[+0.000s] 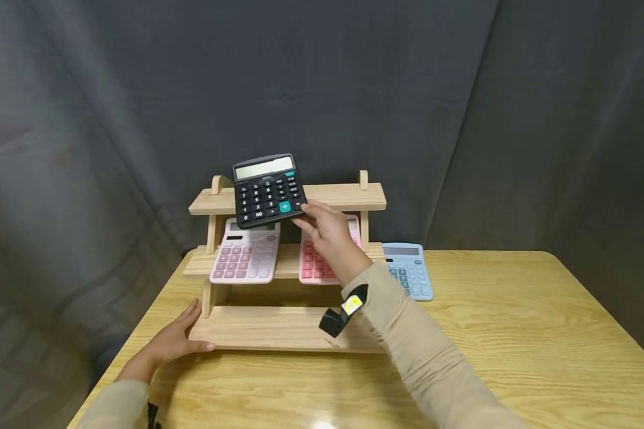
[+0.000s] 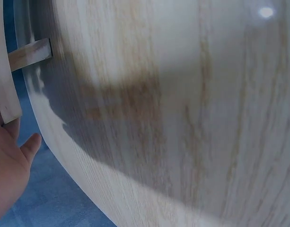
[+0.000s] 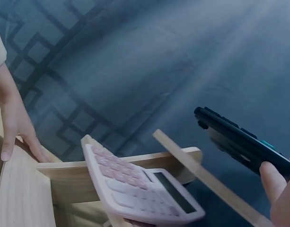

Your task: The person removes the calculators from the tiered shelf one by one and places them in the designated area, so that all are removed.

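My right hand [image 1: 330,232] pinches a black calculator [image 1: 268,193] at its lower right corner, holding it in front of the top tier of a wooden three-tier stand [image 1: 290,328]. In the right wrist view the calculator [image 3: 244,142] shows edge-on, above the stand's top board. On the middle tier lean a pale pink calculator [image 1: 247,253] at left and a deeper pink calculator [image 1: 313,256], partly hidden behind my right hand. My left hand [image 1: 174,342] rests at the left end of the bottom tier, thumb along its front edge and fingers at its side.
A light blue calculator [image 1: 410,271] lies on the wooden table [image 1: 504,322] behind the stand's right side, partly hidden by it. Dark grey curtains [image 1: 322,89] hang behind and at the left of the table.
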